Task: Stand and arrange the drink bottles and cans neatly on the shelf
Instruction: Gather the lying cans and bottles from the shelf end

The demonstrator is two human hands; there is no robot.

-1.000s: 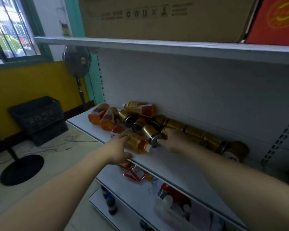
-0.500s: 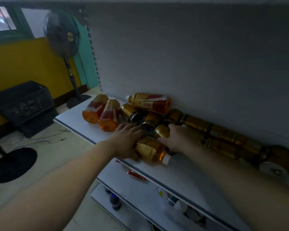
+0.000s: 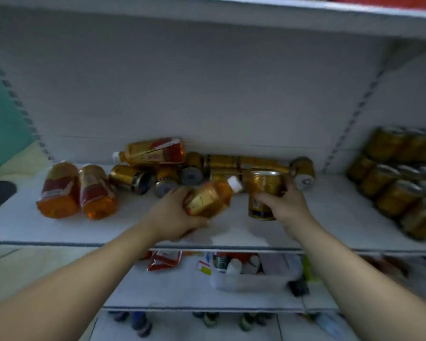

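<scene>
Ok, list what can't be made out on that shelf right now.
- Labels on the bottle in the left hand and the can in the right hand: head view, motion blur.
- Can row at the back: the held can hides part.
- Standing cans: cut by right edge, blurred.

Shelf (image 3: 330,225) front edge bare at right-centre, toppled cans (image 3: 182,173) crowding the back edge, lying bottles (image 3: 76,190) blocking the left end, stacked cans (image 3: 399,183) filling the right end
</scene>
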